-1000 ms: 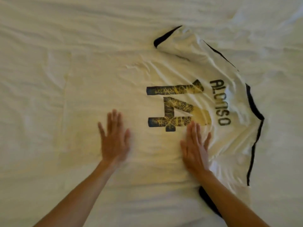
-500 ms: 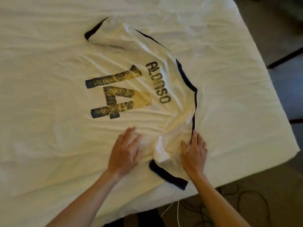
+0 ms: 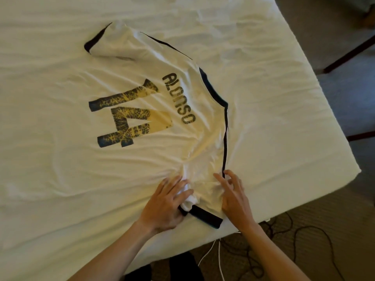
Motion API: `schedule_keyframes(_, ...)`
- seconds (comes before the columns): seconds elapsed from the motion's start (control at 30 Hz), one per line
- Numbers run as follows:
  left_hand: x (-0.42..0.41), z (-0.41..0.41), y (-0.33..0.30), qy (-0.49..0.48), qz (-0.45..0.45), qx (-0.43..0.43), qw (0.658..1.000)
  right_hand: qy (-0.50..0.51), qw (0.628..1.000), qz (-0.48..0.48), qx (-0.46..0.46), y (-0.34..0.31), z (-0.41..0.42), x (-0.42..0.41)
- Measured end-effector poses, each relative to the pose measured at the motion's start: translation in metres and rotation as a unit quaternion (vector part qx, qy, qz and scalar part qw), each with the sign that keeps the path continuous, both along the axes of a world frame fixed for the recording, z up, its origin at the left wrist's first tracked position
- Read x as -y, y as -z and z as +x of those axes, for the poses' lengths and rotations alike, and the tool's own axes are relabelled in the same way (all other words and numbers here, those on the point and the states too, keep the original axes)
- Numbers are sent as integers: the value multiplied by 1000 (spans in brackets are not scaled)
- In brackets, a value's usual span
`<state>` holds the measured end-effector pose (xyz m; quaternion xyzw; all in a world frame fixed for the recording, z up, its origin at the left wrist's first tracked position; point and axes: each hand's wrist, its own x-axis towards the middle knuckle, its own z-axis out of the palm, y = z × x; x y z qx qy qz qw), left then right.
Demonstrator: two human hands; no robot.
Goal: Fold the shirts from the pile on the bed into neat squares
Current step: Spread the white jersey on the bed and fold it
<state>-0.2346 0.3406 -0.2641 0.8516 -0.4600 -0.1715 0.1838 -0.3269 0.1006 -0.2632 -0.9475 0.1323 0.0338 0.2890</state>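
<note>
gripping the bunched sleeve (image 3: 189, 201) now, left hand (image 3: 164, 207); right hand (image 3: 233, 196) lifted, fingers loose.

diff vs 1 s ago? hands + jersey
Both hands left the flat middle of the white jersey and went to its near sleeve at the bed corner. The left hand now holds bunched sleeve fabric by the dark cuff; the right hand touches the sleeve with spread, bent fingers. The jersey's back is still up, far sleeve still folded over.
</note>
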Motion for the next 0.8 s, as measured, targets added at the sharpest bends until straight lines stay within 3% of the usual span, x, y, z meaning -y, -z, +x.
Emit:
schedule_keyframes(0.13, 11, 8, -1, -82, -101, 20, 991, -9, 1000, 1, -5, 1, 9, 15)
schedule_keyframes(0.27, 28, 41, -28, -187, -136, -88, 969, -42, 999, 14, -31, -18, 47, 36)
schedule_keyframes(0.37, 38, 81, -53, -274, -180, -291, 899, -34, 974, 147, -169, -53, 108, 54)
schedule_keyframes(0.43, 48, 114, -62, -324, -201, -380, 843, -31, 949, 200, -243, -69, 155, 65)
schedule_keyframes(0.5, 61, 147, -60, -415, -223, -419, 776, -9, 939, 229, -256, -74, 199, 71)
schedule_keyframes(0.57, 71, 171, -51, -529, -222, -388, 721, 77, 941, 262, -200, -68, 228, 71)
schedule_keyframes(0.63, 76, 178, -43, -577, -194, -348, 713, 192, 929, 289, -132, -60, 239, 70)
schedule_keyframes(0.67, 77, 176, -42, -577, -179, -328, 726, 226, 923, 289, -117, -58, 238, 70)
schedule_keyframes(0.73, 78, 168, -42, -564, -158, -285, 758, 223, 929, 263, -137, -54, 226, 69)
schedule_keyframes(0.8, 78, 160, -38, -573, -123, -264, 766, 172, 947, 216, -165, -52, 208, 65)
